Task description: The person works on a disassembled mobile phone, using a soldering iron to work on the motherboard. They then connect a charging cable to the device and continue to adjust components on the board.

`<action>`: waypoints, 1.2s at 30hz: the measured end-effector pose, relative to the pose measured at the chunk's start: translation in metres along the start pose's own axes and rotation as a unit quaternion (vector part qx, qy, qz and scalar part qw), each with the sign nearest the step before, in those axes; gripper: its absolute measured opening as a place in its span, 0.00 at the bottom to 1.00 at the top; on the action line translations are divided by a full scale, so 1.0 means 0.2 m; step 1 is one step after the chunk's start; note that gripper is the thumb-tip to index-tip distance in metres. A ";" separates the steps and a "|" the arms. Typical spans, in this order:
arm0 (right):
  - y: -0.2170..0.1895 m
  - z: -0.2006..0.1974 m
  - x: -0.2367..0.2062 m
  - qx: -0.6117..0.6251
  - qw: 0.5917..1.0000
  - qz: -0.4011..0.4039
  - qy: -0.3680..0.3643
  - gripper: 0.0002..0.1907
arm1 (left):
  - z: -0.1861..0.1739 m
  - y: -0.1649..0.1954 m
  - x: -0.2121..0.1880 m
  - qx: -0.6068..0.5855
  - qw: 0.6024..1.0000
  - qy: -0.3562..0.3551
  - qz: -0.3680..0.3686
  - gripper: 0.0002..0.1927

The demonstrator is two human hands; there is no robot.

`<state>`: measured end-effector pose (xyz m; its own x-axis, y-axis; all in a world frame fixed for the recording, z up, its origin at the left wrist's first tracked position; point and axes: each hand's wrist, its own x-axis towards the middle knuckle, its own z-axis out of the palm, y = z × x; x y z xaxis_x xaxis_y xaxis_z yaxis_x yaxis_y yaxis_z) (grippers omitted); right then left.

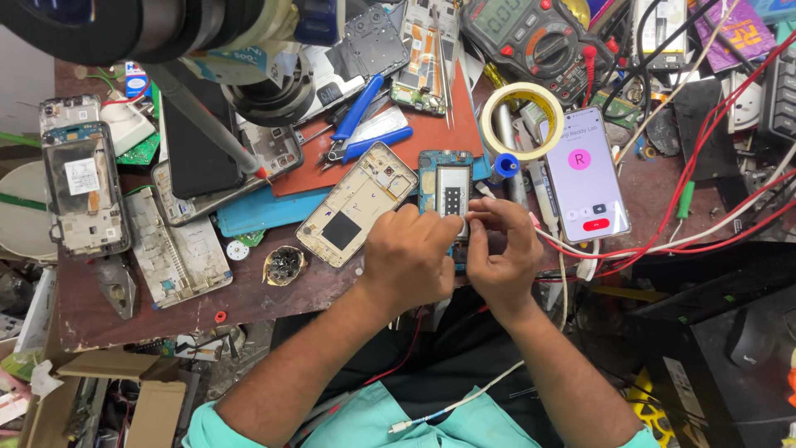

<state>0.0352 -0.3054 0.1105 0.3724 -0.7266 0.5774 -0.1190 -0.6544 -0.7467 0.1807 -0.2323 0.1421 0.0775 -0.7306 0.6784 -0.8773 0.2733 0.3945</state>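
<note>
My left hand point(408, 255) and my right hand point(502, 249) meet over the lower end of a blue phone circuit board point(445, 187) lying on the brown workbench point(166, 311). Fingers of both hands pinch the board's bottom edge; the lower part is hidden beneath them. A gold phone frame point(356, 203) lies just left of the board, touching my left hand's knuckles. To the right a lit smartphone point(585, 172) shows a call screen with a pink circle and a red button.
Blue-handled pliers point(365, 124), a tape roll point(522, 120), a multimeter point(535, 37), and red and white cables point(705, 224) crowd the back and right. Several opened phones point(83, 187) lie at left. A microscope point(207, 41) overhangs the bench. Cardboard boxes point(124, 398) sit below left.
</note>
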 end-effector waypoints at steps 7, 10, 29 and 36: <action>0.01 -0.01 0.00 -0.023 0.999 -0.027 0.000 0.17 | 0.03 0.02 -0.01 0.051 0.998 -0.032 0.029 0.16; 0.01 -0.02 0.00 -0.029 0.999 -0.039 0.000 0.17 | 0.05 0.02 -0.01 0.051 0.998 -0.028 0.038 0.16; 0.00 0.01 0.01 -0.050 0.996 -0.076 0.002 0.17 | 0.06 0.01 -0.02 0.066 0.997 -0.034 0.037 0.09; -0.01 0.01 0.02 -0.064 0.994 -0.086 0.004 0.16 | 0.05 0.01 -0.02 0.063 0.997 -0.030 0.039 0.09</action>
<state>0.0392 -0.3065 0.1127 0.3903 -0.6026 0.6961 -0.1711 -0.7904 -0.5883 0.1743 -0.2352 0.1327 -0.0187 -0.7470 0.6645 -0.9322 0.2533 0.2585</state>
